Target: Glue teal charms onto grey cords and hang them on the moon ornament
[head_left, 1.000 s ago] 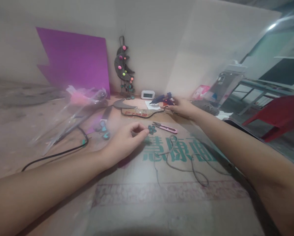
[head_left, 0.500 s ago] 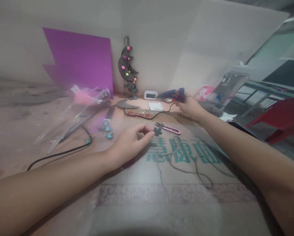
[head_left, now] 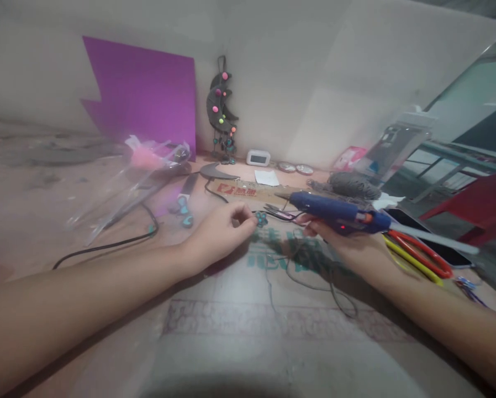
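Observation:
My right hand [head_left: 334, 237] is wrapped round the grip of a blue hot glue gun [head_left: 326, 207], its nozzle pointing left and a white glue stick jutting from its back end. A small red light glows on it. My left hand [head_left: 227, 226] pinches the edge of a small dark teal flower-shaped piece [head_left: 261, 219] just above the cardboard. Behind the flower, partly covered by the glue gun, lies a pair of pink thread snips [head_left: 276, 211]. A thin grey cord [head_left: 310, 284] trails in loops over the printed cardboard [head_left: 215, 354] below my hands.
At the back stand a moon-shaped hanging ornament [head_left: 221, 108], a purple sheet [head_left: 148, 99] and a white digital clock [head_left: 258, 158]. Right are grey yarn [head_left: 351, 185], red-handled scissors [head_left: 422, 254] and a dark phone [head_left: 434, 237]. A black cable [head_left: 107, 250] and plastic wrapping [head_left: 124, 193] lie left.
My right hand has brought the glue gun from the back of the table toward me, near the flower. My left hand stays almost in place at the flower. The view has shifted slightly.

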Available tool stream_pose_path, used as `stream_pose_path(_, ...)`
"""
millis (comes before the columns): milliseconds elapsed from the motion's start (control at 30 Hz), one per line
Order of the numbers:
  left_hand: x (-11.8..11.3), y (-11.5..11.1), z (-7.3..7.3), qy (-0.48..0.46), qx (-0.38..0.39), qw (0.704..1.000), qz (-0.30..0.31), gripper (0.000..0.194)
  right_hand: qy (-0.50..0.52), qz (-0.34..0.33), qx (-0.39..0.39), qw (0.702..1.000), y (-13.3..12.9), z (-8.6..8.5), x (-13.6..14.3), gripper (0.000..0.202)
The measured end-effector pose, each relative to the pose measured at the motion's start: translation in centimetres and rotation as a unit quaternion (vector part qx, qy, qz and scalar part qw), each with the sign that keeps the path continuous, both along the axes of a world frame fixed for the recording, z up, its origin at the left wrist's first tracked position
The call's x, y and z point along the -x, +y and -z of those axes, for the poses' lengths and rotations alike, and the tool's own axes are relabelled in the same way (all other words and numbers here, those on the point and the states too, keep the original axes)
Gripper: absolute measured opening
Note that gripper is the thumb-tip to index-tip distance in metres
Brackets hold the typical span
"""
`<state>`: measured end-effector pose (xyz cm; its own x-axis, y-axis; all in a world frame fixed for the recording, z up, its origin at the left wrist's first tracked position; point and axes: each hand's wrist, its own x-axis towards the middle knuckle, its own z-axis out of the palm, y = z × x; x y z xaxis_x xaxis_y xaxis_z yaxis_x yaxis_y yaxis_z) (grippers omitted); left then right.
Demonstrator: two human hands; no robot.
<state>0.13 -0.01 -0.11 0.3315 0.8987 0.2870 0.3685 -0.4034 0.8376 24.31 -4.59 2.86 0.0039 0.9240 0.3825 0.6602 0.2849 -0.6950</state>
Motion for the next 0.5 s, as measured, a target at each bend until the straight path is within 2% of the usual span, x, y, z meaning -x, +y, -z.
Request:
stream_pose_path(100,0.0,0.1,-0.2,0.033,-0.018,0.999,-0.002,0.011,-0.021,-0.019,0.007,1.000,-0.9,1.0,0.2,0.023)
stream_pose_path(233,0.1,0.1,-0.2,0.047,-0.015,0.999,-0.001,0.011,-0.069,-0.027,0.040,0.996,-0.6,1.6,-0.5,0.021)
stream_pose_path(367,0.2,0.1,-0.2,0.055,-0.024,0.998,-0.008,0.011,-0.089,-0.044,-0.005,0.995,-0.6,1.6,-0.7,0.018)
stream_pose_path(500,0.2,0.0,-0.3,0.059,-0.031,0.998,0.005,0.012,-0.082,-0.087,-0.003,0.993,-0.8,1.2,-0.2,0.021)
